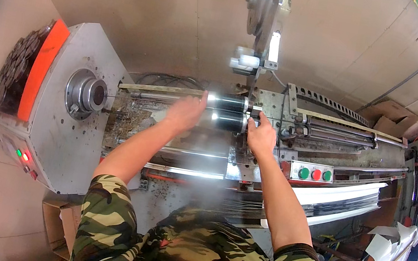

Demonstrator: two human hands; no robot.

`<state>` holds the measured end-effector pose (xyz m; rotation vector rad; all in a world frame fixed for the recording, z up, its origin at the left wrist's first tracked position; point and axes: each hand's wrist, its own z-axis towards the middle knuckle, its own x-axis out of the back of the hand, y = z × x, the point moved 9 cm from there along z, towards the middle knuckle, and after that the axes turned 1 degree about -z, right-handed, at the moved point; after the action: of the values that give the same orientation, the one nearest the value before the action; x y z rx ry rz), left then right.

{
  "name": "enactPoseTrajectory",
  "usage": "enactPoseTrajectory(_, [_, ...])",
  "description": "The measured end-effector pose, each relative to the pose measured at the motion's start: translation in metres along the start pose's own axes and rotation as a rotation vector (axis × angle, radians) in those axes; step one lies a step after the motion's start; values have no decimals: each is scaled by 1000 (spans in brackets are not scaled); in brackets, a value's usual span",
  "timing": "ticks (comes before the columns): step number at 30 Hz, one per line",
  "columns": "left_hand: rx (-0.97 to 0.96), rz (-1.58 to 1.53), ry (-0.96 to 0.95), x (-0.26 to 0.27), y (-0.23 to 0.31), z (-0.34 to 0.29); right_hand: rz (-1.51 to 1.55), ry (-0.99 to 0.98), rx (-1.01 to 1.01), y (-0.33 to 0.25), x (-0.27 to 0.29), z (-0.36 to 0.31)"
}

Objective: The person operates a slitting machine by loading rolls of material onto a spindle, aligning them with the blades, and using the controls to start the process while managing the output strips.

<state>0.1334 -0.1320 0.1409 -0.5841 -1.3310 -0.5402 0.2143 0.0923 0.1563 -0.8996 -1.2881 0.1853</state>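
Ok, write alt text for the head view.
A person's bare left hand and right hand are at opposite ends of two dark, shiny cylinders at a long metal machine. A gray housing with a round metal fitting stands at left; green and red push buttons sit at right.

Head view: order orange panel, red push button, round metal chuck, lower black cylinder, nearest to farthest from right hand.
1. Lower black cylinder: just left of the right hand.
2. Red push button: right, lower in view.
3. Round metal chuck: well left.
4. Orange panel: farthest left.
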Motion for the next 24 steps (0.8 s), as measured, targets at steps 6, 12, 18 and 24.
enactPoseTrajectory(6, [-7,41,44,-12,-1,3,-50,33,26,15,-11,10])
enactPoseTrajectory(12, [23,12,-40,-9,8,8,-51,18,10,19,-5,12])
enactPoseTrajectory(18, [41,7,-64,-11,13,13,-73,-21,-28,24,-1,14])
enactPoseTrajectory(24, [19,25,-65,-9,20,18,-79,42,-5,37,-2,22])
